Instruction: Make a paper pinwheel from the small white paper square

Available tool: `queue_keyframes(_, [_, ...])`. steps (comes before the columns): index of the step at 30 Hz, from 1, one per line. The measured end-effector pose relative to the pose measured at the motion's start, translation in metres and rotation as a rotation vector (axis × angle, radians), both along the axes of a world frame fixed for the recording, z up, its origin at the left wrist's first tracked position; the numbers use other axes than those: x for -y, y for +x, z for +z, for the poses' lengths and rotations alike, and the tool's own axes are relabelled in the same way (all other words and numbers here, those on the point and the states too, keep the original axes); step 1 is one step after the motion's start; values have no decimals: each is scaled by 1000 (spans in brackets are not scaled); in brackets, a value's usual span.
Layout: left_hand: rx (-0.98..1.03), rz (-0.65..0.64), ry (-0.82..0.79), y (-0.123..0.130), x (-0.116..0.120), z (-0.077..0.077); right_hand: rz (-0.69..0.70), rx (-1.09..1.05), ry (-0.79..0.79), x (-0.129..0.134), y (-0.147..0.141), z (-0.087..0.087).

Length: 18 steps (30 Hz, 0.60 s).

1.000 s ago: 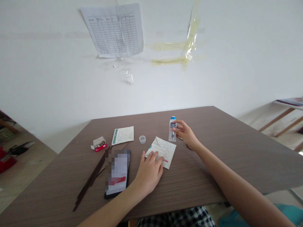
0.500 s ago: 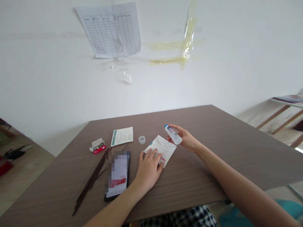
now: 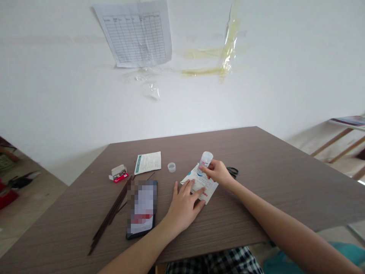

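Note:
My right hand (image 3: 218,173) grips a small clear glue bottle (image 3: 205,159), turned upside down with its blue tip at the folded printed paper (image 3: 211,190). Whether the tip presses on the paper is hard to see. Fingers spread, my left hand (image 3: 186,203) lies flat on the near left part of that paper and covers some of its print. A translucent round cap (image 3: 171,167) rests on the table beyond my left hand. Black scissor handles (image 3: 233,172) show just behind my right wrist; the blades are hidden.
Left of my hands lies a phone (image 3: 142,209), with thin dark sticks (image 3: 110,217) beside it. Farther back are a small red-and-white box (image 3: 119,174) of metal pieces and a printed paper packet (image 3: 148,163). A white wall rises behind the table (image 3: 270,182).
My right hand has tipped the glue bottle over, bringing its blue tip down to the paper. The paper and my left hand have shifted slightly right. Scissor handles have come into sight.

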<state>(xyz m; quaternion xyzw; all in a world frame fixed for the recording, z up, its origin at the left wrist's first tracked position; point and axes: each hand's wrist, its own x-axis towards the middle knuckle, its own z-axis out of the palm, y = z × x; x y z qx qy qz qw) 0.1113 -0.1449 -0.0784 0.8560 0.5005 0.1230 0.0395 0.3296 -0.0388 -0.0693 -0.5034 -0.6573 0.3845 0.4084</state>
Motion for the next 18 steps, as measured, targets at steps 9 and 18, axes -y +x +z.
queue_keyframes(9, [-21, 23, -64, 2, -1, 1, -88, 400, 189, 6, -7, 4])
queue_keyframes(18, [15, 11, -55, 2, -2, 0, -73, 499, 230, 8, -4, 5])
